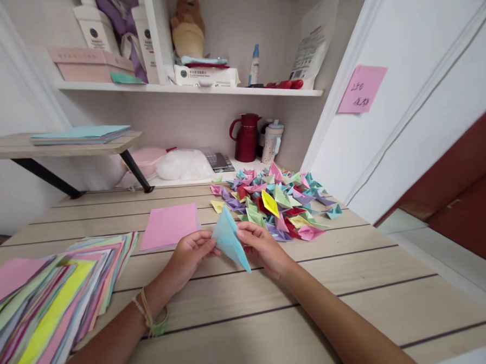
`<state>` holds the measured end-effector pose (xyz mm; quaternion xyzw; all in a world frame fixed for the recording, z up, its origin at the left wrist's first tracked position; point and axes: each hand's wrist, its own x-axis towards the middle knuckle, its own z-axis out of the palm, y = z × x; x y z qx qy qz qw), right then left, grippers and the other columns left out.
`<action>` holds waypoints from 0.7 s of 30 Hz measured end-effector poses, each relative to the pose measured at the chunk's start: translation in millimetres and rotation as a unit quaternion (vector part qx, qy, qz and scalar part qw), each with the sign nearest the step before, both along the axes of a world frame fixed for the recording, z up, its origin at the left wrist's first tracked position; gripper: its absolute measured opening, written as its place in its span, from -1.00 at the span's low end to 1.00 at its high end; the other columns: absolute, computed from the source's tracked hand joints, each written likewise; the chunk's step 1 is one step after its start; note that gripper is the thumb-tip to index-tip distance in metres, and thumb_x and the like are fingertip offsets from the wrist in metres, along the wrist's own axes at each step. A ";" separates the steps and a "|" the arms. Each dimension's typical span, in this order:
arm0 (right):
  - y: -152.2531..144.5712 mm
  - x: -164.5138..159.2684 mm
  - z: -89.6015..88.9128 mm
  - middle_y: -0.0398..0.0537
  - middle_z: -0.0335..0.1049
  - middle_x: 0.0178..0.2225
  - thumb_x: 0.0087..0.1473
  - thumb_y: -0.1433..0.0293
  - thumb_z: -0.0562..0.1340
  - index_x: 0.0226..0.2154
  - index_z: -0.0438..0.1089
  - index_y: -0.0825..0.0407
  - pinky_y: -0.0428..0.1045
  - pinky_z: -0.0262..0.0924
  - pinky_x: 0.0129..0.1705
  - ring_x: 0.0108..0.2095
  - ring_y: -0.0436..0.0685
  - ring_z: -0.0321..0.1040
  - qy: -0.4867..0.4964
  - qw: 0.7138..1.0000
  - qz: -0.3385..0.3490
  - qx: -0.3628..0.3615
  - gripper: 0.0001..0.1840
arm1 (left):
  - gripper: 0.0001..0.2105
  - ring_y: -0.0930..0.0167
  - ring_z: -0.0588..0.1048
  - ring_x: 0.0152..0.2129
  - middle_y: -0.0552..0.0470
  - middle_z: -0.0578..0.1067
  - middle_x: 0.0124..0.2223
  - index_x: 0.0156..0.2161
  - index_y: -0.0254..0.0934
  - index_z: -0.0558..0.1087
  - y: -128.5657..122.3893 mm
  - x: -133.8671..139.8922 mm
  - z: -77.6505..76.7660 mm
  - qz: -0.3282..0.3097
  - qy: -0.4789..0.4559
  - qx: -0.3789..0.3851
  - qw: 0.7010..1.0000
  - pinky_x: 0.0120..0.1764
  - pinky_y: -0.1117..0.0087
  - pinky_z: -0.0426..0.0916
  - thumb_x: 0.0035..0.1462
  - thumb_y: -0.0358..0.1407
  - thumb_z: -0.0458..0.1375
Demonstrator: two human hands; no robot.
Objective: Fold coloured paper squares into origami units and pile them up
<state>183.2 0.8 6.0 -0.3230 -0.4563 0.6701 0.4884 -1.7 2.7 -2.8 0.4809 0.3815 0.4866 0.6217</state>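
A light blue sheet of paper [229, 238], folded into a pointed triangle, is held up just above the table between both hands. My left hand [194, 251] pinches its left side with thumb and fingers. On the opposite side my right hand [262, 247] grips it, the thumb on the near face and the other fingers partly hidden behind. Right behind the hands lies a heap of folded paper boats [282, 199] in many colours. A pink square paper stack [170, 225] rests beyond my left hand.
Fanned coloured paper sheets [58, 311] cover the table's left side. A small raised shelf [5, 146] carries a stack of blue paper [80, 134]. At the back stand a red jug [247, 138] and a tumbler [272, 141], beside a white plastic bag [184, 164].
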 end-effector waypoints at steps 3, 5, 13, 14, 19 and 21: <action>1.3 -0.2 -0.6 -0.16 0.38 -0.49 -0.16 0.20 0.33 -0.38 0.41 0.03 -0.12 0.14 -0.46 -0.51 -0.03 0.27 -0.018 1.000 -0.002 0.007 -0.71 | -0.83 0.47 0.46 -0.55 0.02 0.53 -0.49 -0.38 -0.34 0.48 0.4 -0.5 -1.4 -0.003 0.017 0.006 1.000 -0.39 0.47 0.33 -0.12 -0.28 0.28; 3.4 0.5 -2.2 -0.19 0.35 -0.54 -0.16 0.20 0.32 -0.37 0.40 0.03 -0.14 0.12 -0.50 -0.55 -0.05 0.24 -0.037 0.999 -0.020 0.023 -0.71 | -0.82 0.46 0.47 -0.56 0.01 0.52 -0.50 -0.37 -0.35 0.48 0.8 -0.8 -2.1 -0.004 0.023 0.009 1.000 -0.41 0.47 0.33 -0.12 -0.28 0.28; 2.3 3.7 -4.9 -0.20 0.29 -0.63 -0.07 0.35 0.23 -0.38 0.42 0.05 -0.15 -0.02 -0.65 -0.68 -0.07 0.10 -0.212 0.957 -0.061 0.188 -0.86 | -0.79 0.45 0.45 -0.59 0.02 0.52 -0.52 -0.38 -0.35 0.48 -0.1 1.4 -2.1 -0.021 0.036 0.008 0.999 -0.44 0.46 0.33 -0.08 -0.22 0.25; 0.8 3.9 -3.4 -0.17 0.32 -0.60 -0.05 0.38 0.21 -0.42 0.44 0.05 -0.13 0.06 -0.58 -0.62 -0.04 0.16 -0.241 0.938 -0.086 0.232 -0.89 | -0.78 0.45 0.46 -0.57 0.02 0.52 -0.50 -0.36 -0.35 0.48 -0.6 1.8 -1.3 -0.024 0.024 -0.001 0.999 -0.43 0.45 0.33 -0.05 -0.20 0.23; -3.5 5.2 3.5 -0.04 0.45 -0.29 -0.03 0.56 0.09 -0.26 0.50 -0.08 0.02 0.20 -0.20 -0.26 0.13 0.34 -0.285 0.873 -0.103 0.381 -0.63 | -0.67 0.43 0.48 -0.49 -0.01 0.53 -0.37 -0.13 -0.30 0.40 -2.9 2.6 3.8 -0.038 -0.015 -0.032 0.999 -0.39 0.44 0.33 -0.02 -0.21 0.21; -2.6 5.9 3.3 -0.03 0.45 -0.28 -0.03 0.55 0.09 -0.24 0.50 -0.09 0.02 0.21 -0.25 -0.27 0.12 0.35 -0.275 0.881 -0.090 0.375 -0.62 | -0.60 0.43 0.48 -0.48 -0.01 0.54 -0.36 -0.09 -0.28 0.36 -2.6 2.2 4.2 -0.019 -0.008 -0.030 0.999 -0.42 0.47 0.31 -0.09 -0.26 0.27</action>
